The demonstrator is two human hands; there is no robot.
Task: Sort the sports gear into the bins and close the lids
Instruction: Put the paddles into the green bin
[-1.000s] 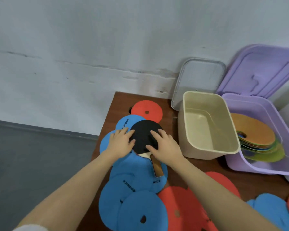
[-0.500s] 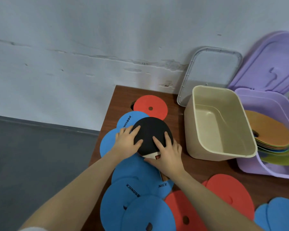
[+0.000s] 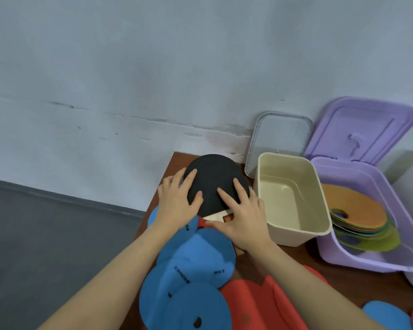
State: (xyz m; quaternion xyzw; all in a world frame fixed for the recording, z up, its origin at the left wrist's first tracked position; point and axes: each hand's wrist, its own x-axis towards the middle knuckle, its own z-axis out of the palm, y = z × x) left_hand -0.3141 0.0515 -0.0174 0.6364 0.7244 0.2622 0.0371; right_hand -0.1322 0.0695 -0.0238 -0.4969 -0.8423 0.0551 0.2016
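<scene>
Black matte rubber covers the round blade of a table tennis paddle (image 3: pixel 212 179), raised near the far left corner of the brown wooden counter (image 3: pixel 289 254), just left of the cream bin (image 3: pixel 293 225). The left hand (image 3: pixel 177 203) lies on the blade's left side with straight, spread fingers (image 3: pixel 191 179) pressing the rubber. The right hand (image 3: pixel 243 215) presses straight fingers on the right side, its thumb at the pale wooden neck; the handle is hidden.

Flat blue foam discs (image 3: pixel 193 265) with small holes overlap along the counter's left edge, and red discs (image 3: pixel 260 303) lie beside them toward the near edge.

Smooth, rounded and rectangular, the cream bin stands without its lid; a translucent grey lid (image 3: pixel 281 134) leans on the wall behind. At the right edge, a lilac bin (image 3: pixel 367 258) holds stacked orange and green discs (image 3: pixel 358 210), its hinged lid (image 3: pixel 365 129) upright.
</scene>
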